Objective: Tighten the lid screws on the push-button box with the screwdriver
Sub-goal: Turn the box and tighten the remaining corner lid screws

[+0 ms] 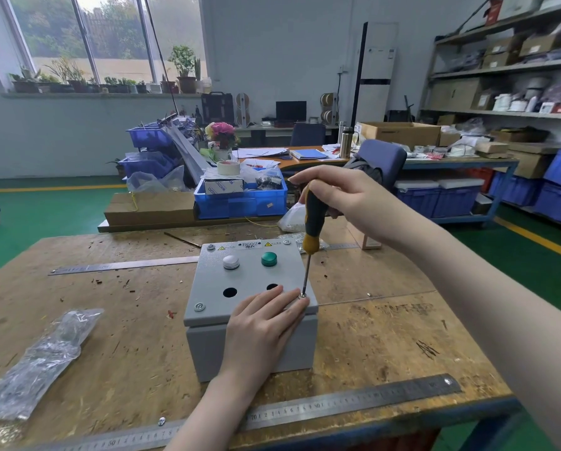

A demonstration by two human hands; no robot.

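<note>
A grey push-button box stands on the wooden workbench, with a white button, a green button and two empty round holes in its lid. My right hand grips the black-and-yellow screwdriver by its handle, held nearly upright. Its tip sits in the lid's near right corner screw. My left hand lies flat on the lid's near right part, fingers straight, fingertips beside that screw. Screws show at the near left corner and at both far corners.
A long steel ruler lies along the bench's front edge and another behind the box on the left. A clear plastic bag lies at the left. Blue bins and cardboard sit behind the bench.
</note>
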